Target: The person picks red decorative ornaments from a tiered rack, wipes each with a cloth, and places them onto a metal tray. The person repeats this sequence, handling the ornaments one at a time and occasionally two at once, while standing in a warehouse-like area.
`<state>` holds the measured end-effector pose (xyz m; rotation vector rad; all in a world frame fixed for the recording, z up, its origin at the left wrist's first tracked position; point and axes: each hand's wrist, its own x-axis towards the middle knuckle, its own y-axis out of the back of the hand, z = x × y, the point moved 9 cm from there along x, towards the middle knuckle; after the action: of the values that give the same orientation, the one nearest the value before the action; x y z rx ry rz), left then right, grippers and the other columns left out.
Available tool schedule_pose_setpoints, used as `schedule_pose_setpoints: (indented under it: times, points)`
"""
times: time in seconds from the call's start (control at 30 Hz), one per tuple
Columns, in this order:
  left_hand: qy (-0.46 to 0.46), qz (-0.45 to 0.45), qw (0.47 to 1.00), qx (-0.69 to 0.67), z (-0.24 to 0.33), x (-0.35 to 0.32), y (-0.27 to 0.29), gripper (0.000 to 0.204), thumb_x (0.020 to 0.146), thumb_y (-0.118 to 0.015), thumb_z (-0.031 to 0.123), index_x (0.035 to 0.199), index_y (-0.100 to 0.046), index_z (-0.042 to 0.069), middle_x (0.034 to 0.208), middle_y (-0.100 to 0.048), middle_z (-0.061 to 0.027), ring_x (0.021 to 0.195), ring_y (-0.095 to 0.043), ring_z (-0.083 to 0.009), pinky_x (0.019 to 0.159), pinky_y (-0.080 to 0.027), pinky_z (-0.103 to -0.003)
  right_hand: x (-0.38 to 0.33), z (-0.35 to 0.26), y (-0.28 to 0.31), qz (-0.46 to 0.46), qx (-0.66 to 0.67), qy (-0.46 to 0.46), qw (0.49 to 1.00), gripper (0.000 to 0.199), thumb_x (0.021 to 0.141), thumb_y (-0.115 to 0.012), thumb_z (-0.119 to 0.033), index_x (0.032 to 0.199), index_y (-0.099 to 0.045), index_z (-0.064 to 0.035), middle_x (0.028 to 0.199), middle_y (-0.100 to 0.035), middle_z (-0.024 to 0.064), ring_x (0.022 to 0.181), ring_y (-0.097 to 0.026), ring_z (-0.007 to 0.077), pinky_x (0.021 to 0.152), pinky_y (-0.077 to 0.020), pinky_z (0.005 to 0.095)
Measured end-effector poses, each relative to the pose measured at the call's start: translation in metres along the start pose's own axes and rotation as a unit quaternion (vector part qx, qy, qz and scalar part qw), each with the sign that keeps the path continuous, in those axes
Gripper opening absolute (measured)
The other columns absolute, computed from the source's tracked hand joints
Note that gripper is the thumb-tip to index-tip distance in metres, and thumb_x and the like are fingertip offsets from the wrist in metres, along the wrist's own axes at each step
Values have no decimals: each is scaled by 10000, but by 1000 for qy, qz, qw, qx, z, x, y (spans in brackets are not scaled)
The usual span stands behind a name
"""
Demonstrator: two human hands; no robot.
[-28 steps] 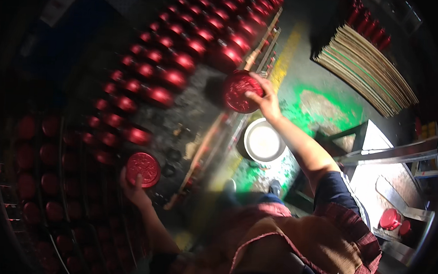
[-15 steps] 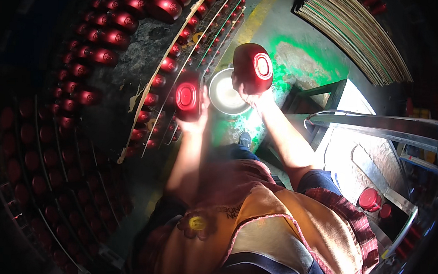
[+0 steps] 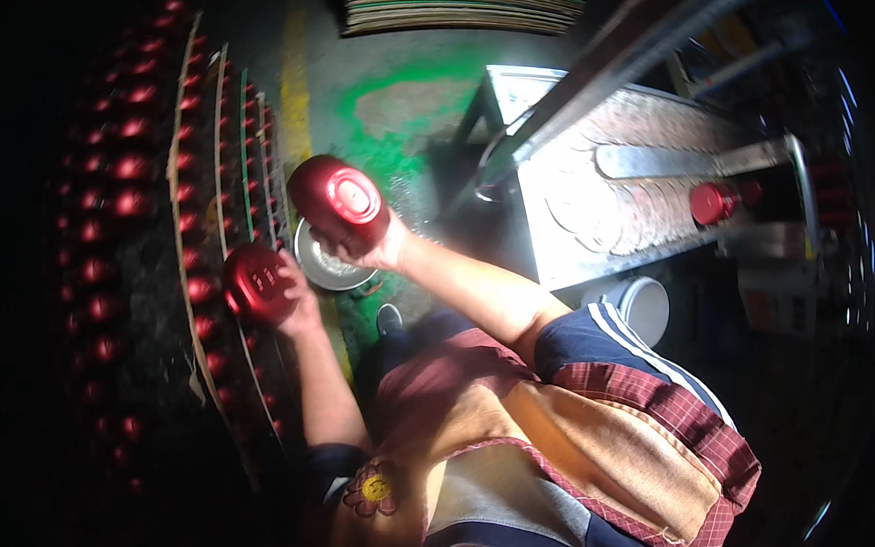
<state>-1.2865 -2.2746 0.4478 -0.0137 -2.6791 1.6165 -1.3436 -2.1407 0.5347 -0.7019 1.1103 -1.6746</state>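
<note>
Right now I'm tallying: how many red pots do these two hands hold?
2: one red pot in the left hand, another red pot in the right hand; both are in plain view.

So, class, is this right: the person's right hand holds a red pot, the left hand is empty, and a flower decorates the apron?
Not quite: the left hand isn't empty; the head view shows it holding a second red pot. The rest stands: the right hand holds a red pot, and a flower decorates the apron.
</note>
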Motion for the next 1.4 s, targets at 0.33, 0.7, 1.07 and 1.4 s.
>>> schedule_pose_setpoints:
  times: [0.33, 0.7, 1.07, 1.4]
  points:
    - [162, 71, 721, 670, -231, 0, 3, 665, 878, -576, 110, 1509, -370, 82, 1456, -472, -141, 1321, -491, -289, 1119, -400, -447, -491, -46, -49, 240, -370, 636, 633, 505, 952, -631, -208, 1407, -497, -35, 1336, -592, 148, 1197, -610, 259, 1030, -504, 422]
    - [76, -206, 179, 959, -673, 33, 201, 674, 785, -758, 151, 1409, -529, 265, 1507, -353, -241, 1327, -438, -439, 1073, -426, -471, -739, -135, -91, 622, -521, 577, -92, 568, 723, -820, -131, 1210, -680, -389, 1270, -468, 129, 1171, -500, 360, 981, -478, 432]
    - [111, -269, 269, 918, -679, -3, 177, 576, 814, -751, 150, 1357, -603, 272, 1513, -377, -254, 1285, -476, -439, 1059, -442, -454, -780, -104, -93, 556, -531, 618, -163, 488, 907, -653, -72, 1386, -588, -141, 1410, -466, 157, 1267, -491, 304, 1082, -387, 426]
    - [-380, 195, 241, 871, -19, -158, -180, 417, 881, -644, -39, 1279, -648, 83, 1261, -569, -64, 1138, -582, -175, 931, -489, -301, -249, 19, 3, 257, -727, 428, 472, 423, 922, -576, 74, 1336, -577, -13, 1297, -540, 73, 1115, -576, 163, 905, -517, 292]
